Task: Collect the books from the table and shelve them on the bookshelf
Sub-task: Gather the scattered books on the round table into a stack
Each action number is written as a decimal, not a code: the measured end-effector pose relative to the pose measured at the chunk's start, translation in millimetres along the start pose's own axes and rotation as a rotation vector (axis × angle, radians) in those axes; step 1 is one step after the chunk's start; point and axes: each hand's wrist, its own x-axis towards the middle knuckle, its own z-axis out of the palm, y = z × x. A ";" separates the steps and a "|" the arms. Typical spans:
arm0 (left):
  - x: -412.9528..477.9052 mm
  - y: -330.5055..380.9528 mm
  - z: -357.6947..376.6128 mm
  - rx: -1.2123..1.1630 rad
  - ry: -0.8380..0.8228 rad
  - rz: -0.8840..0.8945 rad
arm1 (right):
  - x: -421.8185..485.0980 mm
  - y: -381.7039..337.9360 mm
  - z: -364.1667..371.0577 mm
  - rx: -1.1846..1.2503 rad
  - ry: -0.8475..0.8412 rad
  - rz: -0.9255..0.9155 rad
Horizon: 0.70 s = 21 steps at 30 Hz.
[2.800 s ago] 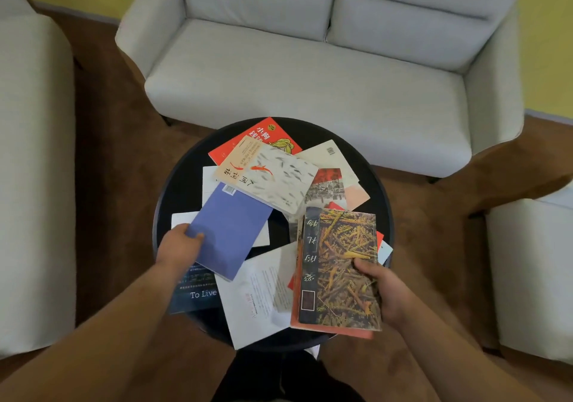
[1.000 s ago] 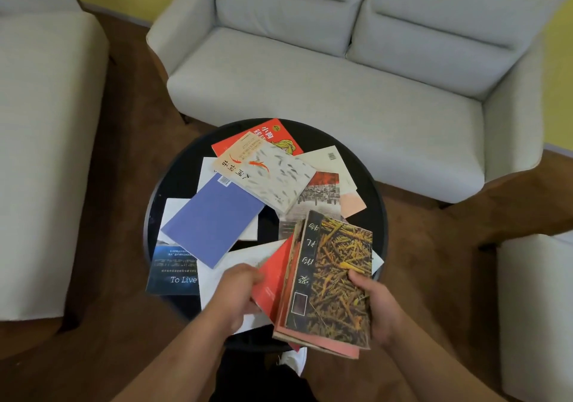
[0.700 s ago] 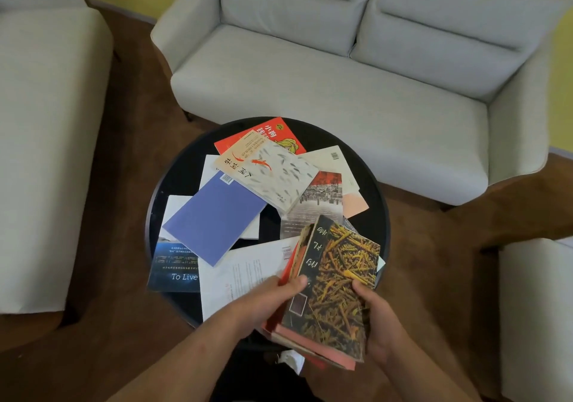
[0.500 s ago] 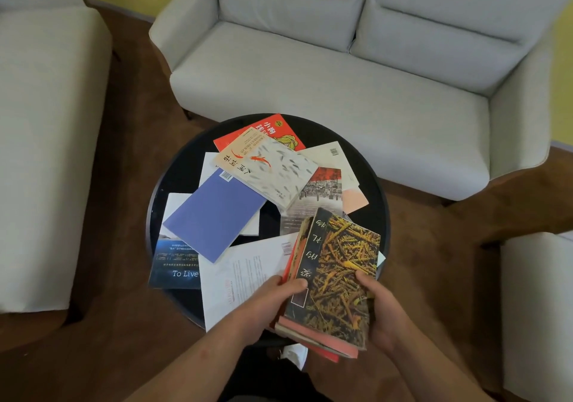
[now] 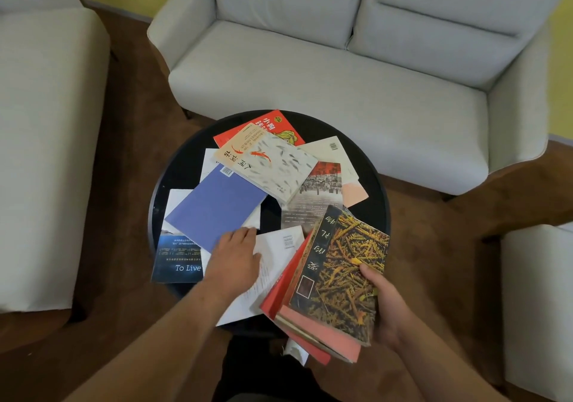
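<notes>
Several books lie scattered on a round black table (image 5: pixel 179 169). My right hand (image 5: pixel 384 305) grips a stack of books topped by a dark book with yellow straw (image 5: pixel 341 274), held over the table's near right edge. My left hand (image 5: pixel 235 256) lies flat, fingers extended, on a white book (image 5: pixel 273 265), its fingertips at the corner of a blue-violet book (image 5: pixel 217 209). A dark "To Live" book (image 5: pixel 176 259) lies left of that hand. Farther back are a cream book with fish (image 5: pixel 266 163), a red book (image 5: pixel 279 124) and a book with a city picture (image 5: pixel 319 191).
A light grey sofa (image 5: pixel 341 70) stands behind the table. A grey seat (image 5: pixel 40 141) is at the left and another (image 5: pixel 539 302) at the right. Brown carpet (image 5: pixel 124 277) surrounds the table. No bookshelf is in view.
My left hand has let go of the stack's left edge and moved left onto the white book. My right hand still holds the stack, now with a red book added.
</notes>
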 end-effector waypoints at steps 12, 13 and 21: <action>9.2 -3.7 0.3 0.295 -0.272 0.023 | -7.1 -0.9 -7.9 0.083 0.018 0.014; 5.8 -5.7 1.9 0.214 -0.331 -0.009 | -7.1 -0.9 -8.3 0.092 0.022 0.013; -39.1 -30.9 7.9 -0.604 -0.265 -0.237 | -10.0 -2.6 -10.0 0.084 0.017 -0.027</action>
